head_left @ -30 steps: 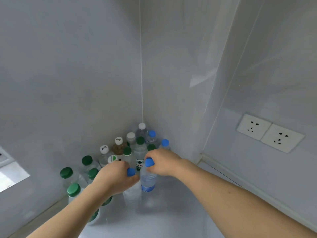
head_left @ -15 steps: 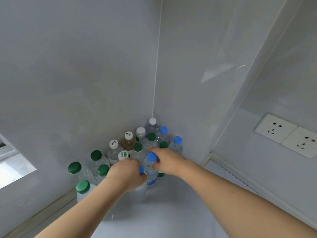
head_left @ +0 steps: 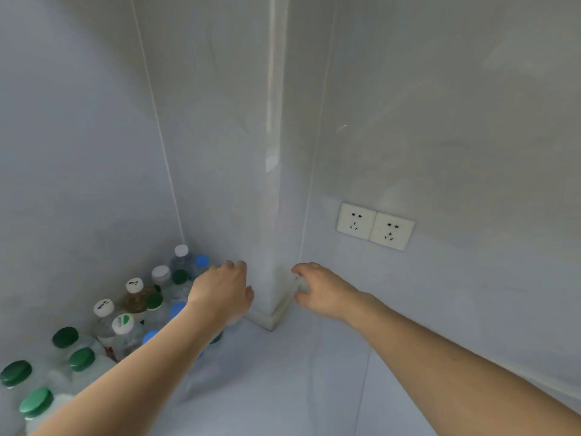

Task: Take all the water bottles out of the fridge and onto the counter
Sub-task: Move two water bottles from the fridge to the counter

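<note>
Bottles (head_left: 135, 309) stand clustered on the counter (head_left: 283, 388) in the corner. Left hand (head_left: 221, 292) and right hand (head_left: 320, 289) hover above, fingers loosely curled, grasping nothing.

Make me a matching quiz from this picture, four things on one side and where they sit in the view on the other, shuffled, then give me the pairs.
Things:
1. double wall socket
2. cluster of capped bottles
3. left hand
4. right hand

Places:
A. lower left, on the counter in the wall corner
B. just right of the projecting wall corner, fingers spread
C. on the right-hand wall, above the right forearm
D. just left of the projecting wall corner, beside the bottles

Pairs: 1-C, 2-A, 3-D, 4-B
</note>
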Demonstrator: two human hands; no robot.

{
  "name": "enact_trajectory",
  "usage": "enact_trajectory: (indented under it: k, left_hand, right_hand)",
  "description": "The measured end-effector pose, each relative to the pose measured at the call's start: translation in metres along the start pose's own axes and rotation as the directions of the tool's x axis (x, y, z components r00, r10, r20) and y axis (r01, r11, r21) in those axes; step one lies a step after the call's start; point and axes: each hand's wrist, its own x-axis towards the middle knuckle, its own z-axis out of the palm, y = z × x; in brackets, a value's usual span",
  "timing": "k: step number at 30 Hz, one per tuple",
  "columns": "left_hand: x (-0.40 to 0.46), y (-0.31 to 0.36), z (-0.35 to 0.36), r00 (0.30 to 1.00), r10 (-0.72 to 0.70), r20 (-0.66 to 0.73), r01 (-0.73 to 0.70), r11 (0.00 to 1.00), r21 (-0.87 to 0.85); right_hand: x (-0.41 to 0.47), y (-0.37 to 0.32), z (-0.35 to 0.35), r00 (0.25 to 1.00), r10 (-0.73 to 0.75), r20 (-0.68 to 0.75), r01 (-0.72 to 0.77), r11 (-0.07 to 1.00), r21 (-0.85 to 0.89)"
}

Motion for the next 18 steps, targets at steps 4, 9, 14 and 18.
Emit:
enact_trajectory:
  k: [4,9,14,18]
  left_hand:
    - [0.01,0.069,-0.005,0.99,0.135,-0.027,-0.135,0.991,-0.002]
    - [0.011,0.17,-0.022,0.956,0.291,-0.035,-0.291,0.957,-0.014]
    - [-0.014,0.289,-0.04,0.883,0.466,-0.058,-0.467,0.884,-0.016]
    - [-0.056,0.394,-0.054,0.799,0.597,-0.071,-0.599,0.801,-0.002]
  right_hand:
    - [-0.051,0.052,-0.032,0.989,0.123,-0.081,-0.121,0.992,0.031]
    - [-0.133,0.116,-0.064,0.95,0.262,-0.171,-0.25,0.964,0.089]
    - [-0.236,0.18,-0.092,0.887,0.394,-0.241,-0.37,0.919,0.139]
    - [-0.337,0.23,-0.108,0.808,0.512,-0.293,-0.478,0.859,0.184]
